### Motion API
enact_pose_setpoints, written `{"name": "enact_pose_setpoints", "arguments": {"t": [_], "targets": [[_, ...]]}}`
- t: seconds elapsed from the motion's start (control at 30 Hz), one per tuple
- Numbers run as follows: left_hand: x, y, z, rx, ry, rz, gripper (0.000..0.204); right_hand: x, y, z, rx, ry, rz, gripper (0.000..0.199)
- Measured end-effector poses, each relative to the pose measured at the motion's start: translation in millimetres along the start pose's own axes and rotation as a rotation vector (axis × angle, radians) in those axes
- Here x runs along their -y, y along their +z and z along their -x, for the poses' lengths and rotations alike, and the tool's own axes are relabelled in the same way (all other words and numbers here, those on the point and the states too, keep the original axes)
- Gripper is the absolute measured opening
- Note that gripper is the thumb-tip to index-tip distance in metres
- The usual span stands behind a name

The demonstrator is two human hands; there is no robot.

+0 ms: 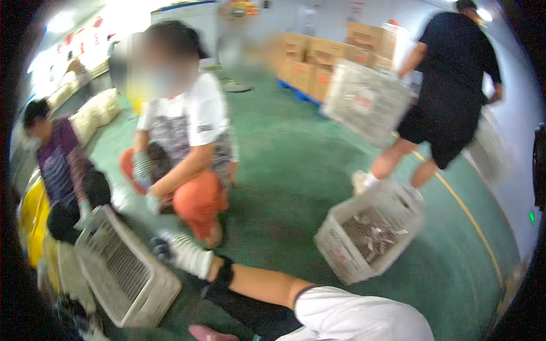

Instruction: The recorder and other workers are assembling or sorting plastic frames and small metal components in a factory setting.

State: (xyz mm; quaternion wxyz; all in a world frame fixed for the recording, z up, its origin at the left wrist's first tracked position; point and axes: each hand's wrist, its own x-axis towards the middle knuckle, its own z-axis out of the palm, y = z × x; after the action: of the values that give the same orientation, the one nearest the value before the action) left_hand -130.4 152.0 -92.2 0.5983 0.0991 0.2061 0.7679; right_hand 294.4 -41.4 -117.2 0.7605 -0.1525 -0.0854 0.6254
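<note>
Left hand (173,250), in a striped glove, reaches out along the bare forearm; its fingers look curled but nothing shows in them, so I cannot tell the grip. Just left of and below it lies a tipped grey crate (122,273). Right hand is out of view. Well to its right, a second crate (369,230) of small parts sits on the green floor (284,170).
</note>
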Motion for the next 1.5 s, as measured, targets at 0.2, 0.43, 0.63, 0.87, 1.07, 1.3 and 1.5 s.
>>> {"name": "enact_pose_setpoints", "arguments": {"t": [0.2,0.43,0.63,0.87,1.07,1.3,1.5], "targets": [[11,-76,-69,0.184,0.038,-0.130,0.026,7,3,1,-0.088,0.098,0.015,0.013],[46,-12,0,0.019,0.095,0.095,0.014,19,7,11,-0.231,0.025,0.099,0.013],[46,-5,22,0.021,0.154,0.099,0.015,18,24,21,-0.271,0.051,0.155,0.015],[53,12,29,-0.127,0.236,0.063,0.012,19,19,18,-0.260,-0.009,0.177,0.020],[57,11,27,-0.106,0.218,0.035,0.012,20,22,19,-0.261,-0.028,0.212,0.020],[60,26,38,-0.083,0.184,-0.003,0.010,25,15,20,-0.217,-0.020,0.208,0.023],[59,26,38,-0.043,0.186,-0.037,0.012,25,13,20,-0.192,-0.023,0.197,0.026]]}}
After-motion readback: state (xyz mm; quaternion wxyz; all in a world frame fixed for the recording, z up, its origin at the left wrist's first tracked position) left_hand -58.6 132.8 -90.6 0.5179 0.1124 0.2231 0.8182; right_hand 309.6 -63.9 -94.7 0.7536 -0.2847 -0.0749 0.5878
